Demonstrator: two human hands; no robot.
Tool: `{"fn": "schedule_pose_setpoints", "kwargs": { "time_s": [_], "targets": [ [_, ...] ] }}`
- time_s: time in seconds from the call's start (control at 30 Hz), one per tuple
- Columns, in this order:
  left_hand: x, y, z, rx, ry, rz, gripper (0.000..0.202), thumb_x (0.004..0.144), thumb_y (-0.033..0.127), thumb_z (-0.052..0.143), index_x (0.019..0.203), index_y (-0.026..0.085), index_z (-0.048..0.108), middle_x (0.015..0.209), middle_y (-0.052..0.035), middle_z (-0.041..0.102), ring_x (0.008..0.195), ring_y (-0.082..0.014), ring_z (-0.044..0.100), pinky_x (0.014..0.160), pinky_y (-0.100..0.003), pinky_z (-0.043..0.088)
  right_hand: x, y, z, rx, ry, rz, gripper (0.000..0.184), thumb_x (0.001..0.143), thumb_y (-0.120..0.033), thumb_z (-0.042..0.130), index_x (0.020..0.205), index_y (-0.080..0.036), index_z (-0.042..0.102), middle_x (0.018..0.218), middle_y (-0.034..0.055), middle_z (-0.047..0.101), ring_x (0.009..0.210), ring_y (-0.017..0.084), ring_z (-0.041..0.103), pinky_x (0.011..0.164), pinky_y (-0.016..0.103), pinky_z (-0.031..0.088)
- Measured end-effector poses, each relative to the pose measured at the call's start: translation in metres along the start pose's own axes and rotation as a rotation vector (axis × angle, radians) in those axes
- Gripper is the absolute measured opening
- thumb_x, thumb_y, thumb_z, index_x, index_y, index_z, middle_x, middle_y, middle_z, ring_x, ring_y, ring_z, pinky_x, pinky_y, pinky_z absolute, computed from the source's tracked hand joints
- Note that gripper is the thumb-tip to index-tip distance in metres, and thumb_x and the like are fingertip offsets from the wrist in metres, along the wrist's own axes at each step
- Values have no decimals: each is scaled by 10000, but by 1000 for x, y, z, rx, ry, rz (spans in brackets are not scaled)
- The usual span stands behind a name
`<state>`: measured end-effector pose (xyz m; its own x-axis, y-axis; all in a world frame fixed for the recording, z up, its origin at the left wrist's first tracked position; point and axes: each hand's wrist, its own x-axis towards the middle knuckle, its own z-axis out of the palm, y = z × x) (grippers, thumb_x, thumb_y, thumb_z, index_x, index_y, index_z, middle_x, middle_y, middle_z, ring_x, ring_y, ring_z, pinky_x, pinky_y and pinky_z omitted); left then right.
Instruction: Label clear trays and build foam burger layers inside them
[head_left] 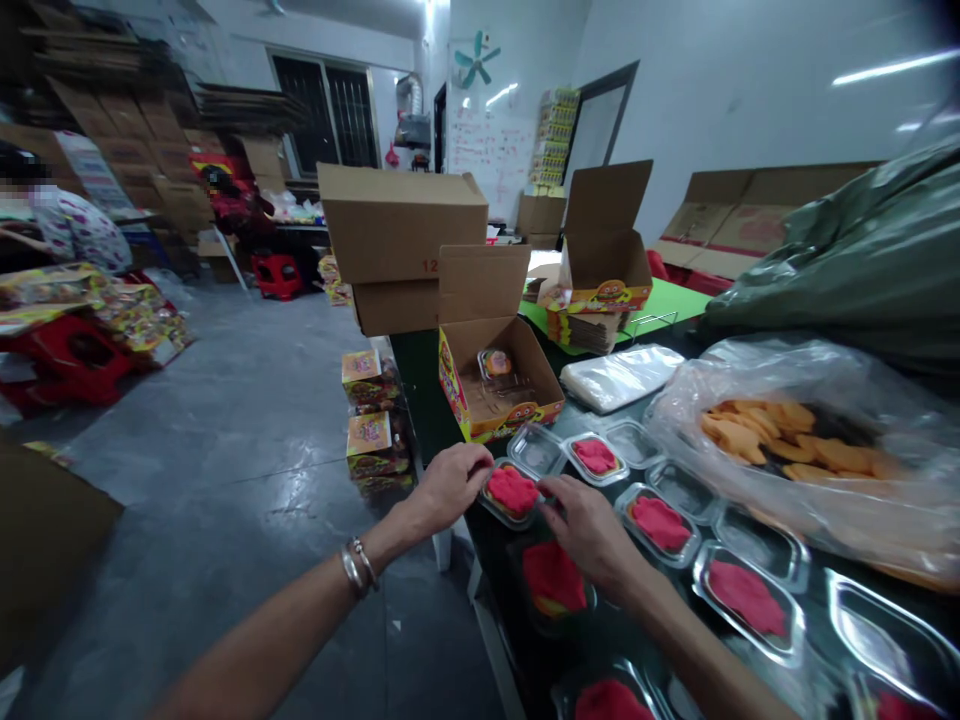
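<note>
A small clear plastic container [491, 508] with a red-pink, wavy-edged piece [513, 490] in it sits near the table's left edge, its lid [537, 450] lying folded back. My left hand [452, 484], with bangles on the wrist, pinches at the container's left rim. On the opposite side, my right hand [583, 522] has its fingers closed at the right rim. More open containers [658, 525] with the same red-pink pieces stand in rows to the right, and one is partly under my right forearm.
An open display box [487, 395] holding a packed container stands just beyond. To the right lie a stack of clear bags [622, 377] and a large plastic bag [675, 410] of orange pieces [772, 430]. Printed boxes [370, 432] are stacked beside the table; other people sit far left.
</note>
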<state>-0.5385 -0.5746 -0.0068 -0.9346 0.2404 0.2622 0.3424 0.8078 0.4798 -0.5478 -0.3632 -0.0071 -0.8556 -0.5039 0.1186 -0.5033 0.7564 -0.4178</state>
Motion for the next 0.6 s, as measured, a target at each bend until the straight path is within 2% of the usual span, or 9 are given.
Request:
{"fn": "schedule_pose_setpoints", "kwargs": {
  "time_s": [0.07, 0.2, 0.3, 0.4, 0.5, 0.6],
  "targets": [
    [0, 0, 2, 92, -43, 2, 170, 885, 162, 487, 941, 177, 647, 907, -38, 674, 865, -166, 578, 813, -283, 441, -2, 1, 0, -51, 40, -23, 236, 879, -150, 493, 1061, -166, 643, 1007, 81, 667, 947, 227, 558, 827, 316, 424],
    [-2, 3, 8, 293, -164, 30, 226, 895, 155, 456, 971, 191, 665, 905, -57, 683, 866, -193, 580, 812, -310, 450, -3, -8, 8, -124, -3, -104, 209, 894, -171, 471, 992, -173, 655, 1049, 91, 687, 1094, 284, 497, 894, 391, 399],
    [-6, 7, 7, 235, -119, 60, 253, 907, 172, 437, 1026, 192, 659, 982, -68, 684, 909, -197, 581, 846, -321, 453, -4, -16, 12, -135, 1, -124, 221, 921, -201, 429, 982, -190, 641, 1101, 89, 679, 1198, 312, 442, 942, 464, 366],
    [-6, 8, 8, 107, -60, 140, 254, 901, 212, 440, 1036, 206, 655, 1032, -62, 683, 951, -198, 580, 876, -327, 455, -5, -18, 9, -121, -33, -138, 215, 890, -188, 438, 1013, -178, 614, 1062, 100, 683, 1140, 302, 490, 927, 484, 394],
    [8, -2, 15, 58, -128, 175, 210, 821, 180, 480, 874, 220, 679, 901, -42, 693, 860, -192, 604, 825, -315, 475, -5, -16, -3, -101, 5, -136, 374, 826, -189, 486, 1198, -154, 509, 1095, 116, 663, 1114, 298, 505, 889, 466, 449],
    [28, -10, 19, 75, -220, 165, 182, 791, 228, 497, 788, 230, 679, 850, -39, 692, 818, -194, 614, 794, -302, 484, -21, -21, -23, -190, 129, -146, 392, 818, -251, 513, 1193, -137, 500, 1185, 155, 595, 1157, 320, 468, 891, 480, 461]
  ]
}}
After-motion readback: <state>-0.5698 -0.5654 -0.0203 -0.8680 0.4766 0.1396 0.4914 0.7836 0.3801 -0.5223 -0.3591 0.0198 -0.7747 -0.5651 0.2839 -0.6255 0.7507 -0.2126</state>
